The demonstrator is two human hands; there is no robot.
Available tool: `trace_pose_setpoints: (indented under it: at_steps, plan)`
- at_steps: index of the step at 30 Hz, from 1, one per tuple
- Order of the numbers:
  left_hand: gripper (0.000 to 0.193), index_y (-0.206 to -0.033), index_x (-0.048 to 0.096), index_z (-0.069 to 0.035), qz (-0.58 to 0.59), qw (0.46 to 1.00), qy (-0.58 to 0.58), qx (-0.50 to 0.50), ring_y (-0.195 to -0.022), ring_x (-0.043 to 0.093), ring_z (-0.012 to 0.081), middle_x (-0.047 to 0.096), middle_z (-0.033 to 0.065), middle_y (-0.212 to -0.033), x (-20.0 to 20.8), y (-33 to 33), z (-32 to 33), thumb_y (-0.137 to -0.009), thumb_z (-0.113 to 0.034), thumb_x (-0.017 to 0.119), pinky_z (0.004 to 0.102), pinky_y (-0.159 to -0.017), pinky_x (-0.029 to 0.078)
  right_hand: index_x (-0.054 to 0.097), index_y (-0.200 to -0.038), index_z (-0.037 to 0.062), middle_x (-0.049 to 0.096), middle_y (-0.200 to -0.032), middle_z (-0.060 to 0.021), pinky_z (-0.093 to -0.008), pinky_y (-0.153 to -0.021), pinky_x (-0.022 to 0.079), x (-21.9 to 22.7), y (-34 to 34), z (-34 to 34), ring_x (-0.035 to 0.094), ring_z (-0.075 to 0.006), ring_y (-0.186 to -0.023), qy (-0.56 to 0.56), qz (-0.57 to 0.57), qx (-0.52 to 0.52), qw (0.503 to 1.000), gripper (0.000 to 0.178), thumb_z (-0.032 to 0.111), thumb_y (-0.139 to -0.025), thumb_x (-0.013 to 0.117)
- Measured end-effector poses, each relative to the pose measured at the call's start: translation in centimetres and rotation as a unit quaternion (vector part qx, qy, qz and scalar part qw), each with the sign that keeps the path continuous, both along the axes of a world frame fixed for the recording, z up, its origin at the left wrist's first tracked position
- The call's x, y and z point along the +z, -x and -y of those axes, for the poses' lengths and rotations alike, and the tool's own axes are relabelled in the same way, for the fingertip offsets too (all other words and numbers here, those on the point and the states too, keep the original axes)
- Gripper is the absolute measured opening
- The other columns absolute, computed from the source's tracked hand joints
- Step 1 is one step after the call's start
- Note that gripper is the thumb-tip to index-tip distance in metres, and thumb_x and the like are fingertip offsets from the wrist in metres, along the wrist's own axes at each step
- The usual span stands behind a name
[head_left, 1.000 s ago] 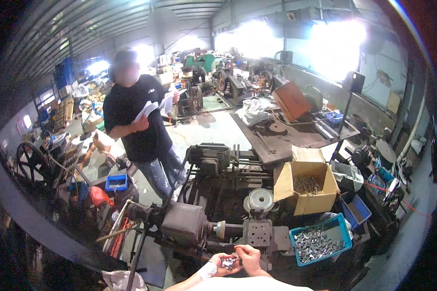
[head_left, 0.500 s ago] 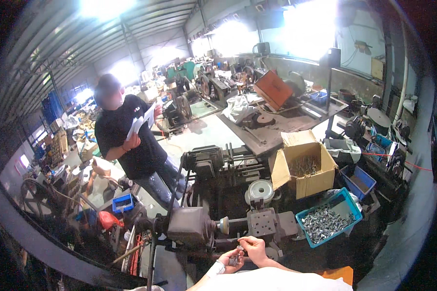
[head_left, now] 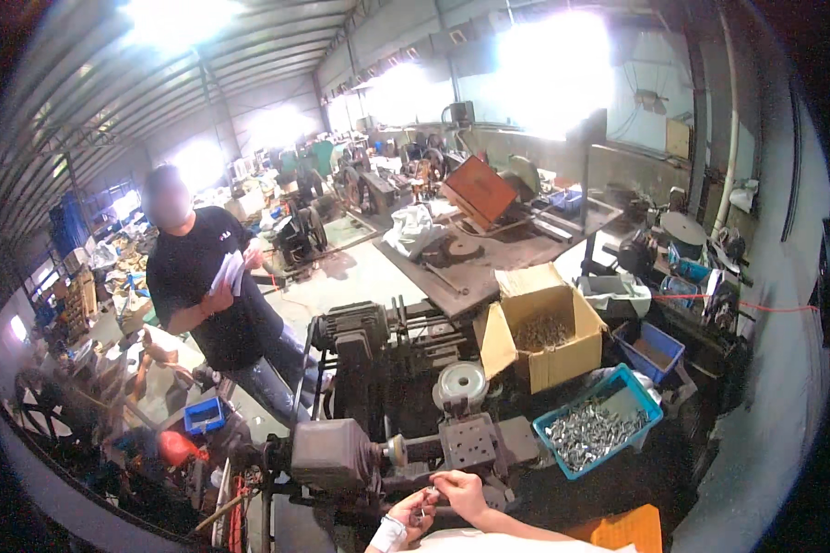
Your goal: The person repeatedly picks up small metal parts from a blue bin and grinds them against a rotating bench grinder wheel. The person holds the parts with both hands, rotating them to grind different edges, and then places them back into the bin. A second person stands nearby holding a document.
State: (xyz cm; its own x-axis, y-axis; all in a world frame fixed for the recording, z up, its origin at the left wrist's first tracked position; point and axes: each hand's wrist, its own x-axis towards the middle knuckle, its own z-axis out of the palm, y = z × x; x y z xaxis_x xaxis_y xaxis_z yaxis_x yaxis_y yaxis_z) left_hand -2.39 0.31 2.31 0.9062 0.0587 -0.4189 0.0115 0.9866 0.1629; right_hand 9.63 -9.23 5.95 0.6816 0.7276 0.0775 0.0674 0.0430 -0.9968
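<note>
In front of a dark lathe-like machine [head_left: 335, 454], my two hands meet close to my body. My left hand [head_left: 406, 516] is curled, palm up, around small silvery metal parts [head_left: 422, 512]. Thumb and fingers of my right hand [head_left: 462, 495] pinch at a small metal piece just above the left fingers; its exact kind is too small to make out. Just beyond the hands are the machine's spindle end [head_left: 396, 450] and a dark slide plate with holes [head_left: 468, 444]. To the right, a teal bin [head_left: 551, 454] holds many similar silvery parts.
An open cardboard box [head_left: 564, 367] of small brownish parts stands behind the bin, beside a blue crate [head_left: 670, 367]. An orange tray [head_left: 632, 530] lies at lower right. At left, a person in a black shirt [head_left: 214, 313] holds white papers [head_left: 226, 276]. A steel table [head_left: 452, 286] stands beyond.
The whole view has shifted, so the scene sits farther left. My hands stay together over the metal parts. The person at left has lowered the papers a little.
</note>
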Motion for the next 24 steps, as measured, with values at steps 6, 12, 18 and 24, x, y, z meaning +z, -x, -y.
trace_pose_setpoints:
  at_steps: [6, 12, 18, 24]
  plan:
    - [0.026, -0.106, 0.049, -0.01, -0.101, 0.985, -0.128, 0.065, -0.057, 0.049, 0.014, 0.053, 0.0034, -0.072, 1.7, -1.6, -1.2, -0.08, -0.007, 0.05, 0.023, -0.044, 0.038, 0.063, -0.084, -0.0005, 0.062, -0.072, -0.0055, -0.0225, -0.055, 0.043, 0.2, -1.5, -1.0, 0.053, -0.0077, -0.063, 0.016, 0.047, 0.029, 0.998, 0.013, 0.009, -0.078, 0.058]
    - [0.02, -0.081, 0.051, -0.015, -0.134, 0.988, -0.06, 0.04, -0.048, 0.038, 0.0109, 0.043, -0.0014, -0.055, 2.9, -1.5, -1.1, -0.082, -0.034, 0.053, 0.0227, -0.039, 0.029, 0.063, -0.086, 0.0004, 0.063, -0.078, -0.0092, -0.0246, -0.06, 0.044, 0.8, -1.5, -1.4, 0.057, -0.0124, -0.068, 0.034, 0.001, 0.04, 0.999, 0.015, 0.012, -0.078, 0.057]
    - [0.026, -0.071, 0.046, -0.015, -0.138, 0.986, -0.096, 0.002, -0.044, 0.034, 0.0119, 0.041, -0.0011, -0.05, 1.9, -1.6, -1.3, -0.083, -0.037, 0.049, 0.0248, -0.039, 0.026, 0.063, -0.085, 0.0007, 0.063, -0.078, -0.0076, -0.024, -0.063, 0.044, 0.4, -1.7, -2.0, 0.057, -0.0108, -0.071, 0.044, -0.038, 0.05, 0.997, 0.015, 0.013, -0.078, 0.057]
    - [0.025, -0.079, 0.049, -0.009, -0.121, 0.992, -0.018, -0.022, -0.047, 0.036, 0.0117, 0.044, -0.0005, -0.054, 0.9, -2.2, -2.1, -0.085, -0.034, 0.048, 0.0244, -0.039, 0.028, 0.065, -0.085, 0.0024, 0.058, -0.066, 0.0021, -0.0181, -0.047, 0.037, -1.5, -2.2, -2.7, 0.046, -0.0029, -0.054, 0.009, -0.037, 0.022, 0.999, 0.012, 0.009, -0.078, 0.057]
